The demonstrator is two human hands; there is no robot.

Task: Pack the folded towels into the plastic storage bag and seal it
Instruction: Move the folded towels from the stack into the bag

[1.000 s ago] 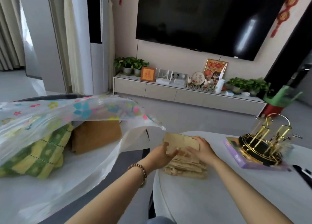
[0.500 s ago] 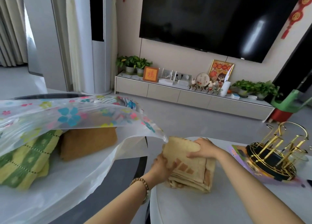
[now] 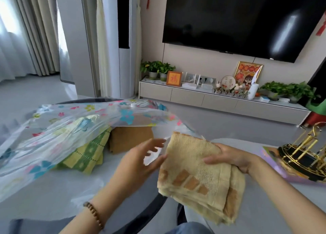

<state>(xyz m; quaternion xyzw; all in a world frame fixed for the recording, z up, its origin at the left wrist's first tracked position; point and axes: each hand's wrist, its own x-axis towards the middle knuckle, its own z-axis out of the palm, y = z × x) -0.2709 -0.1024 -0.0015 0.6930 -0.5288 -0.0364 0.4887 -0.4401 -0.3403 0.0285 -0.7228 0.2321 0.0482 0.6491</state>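
A folded beige towel (image 3: 194, 172) with orange squares hangs in the air, gripped at its right edge by my right hand (image 3: 229, 156). My left hand (image 3: 139, 163) is open with spread fingers, just left of the towel, at the mouth of the plastic storage bag (image 3: 58, 129). The bag is clear with coloured flowers and lies open on the left table. Inside it lie a green-and-yellow towel (image 3: 88, 152) and a brown towel (image 3: 130, 138).
A gold wire rack (image 3: 303, 156) stands on a purple box (image 3: 275, 166) at the right of the white round table (image 3: 264, 207). A dark gap separates the two tables. A TV cabinet (image 3: 220, 101) with plants is far behind.
The beige towel has been lifted off the white table and carried left toward the bag's mouth. My left hand has let go of the towel and opened.
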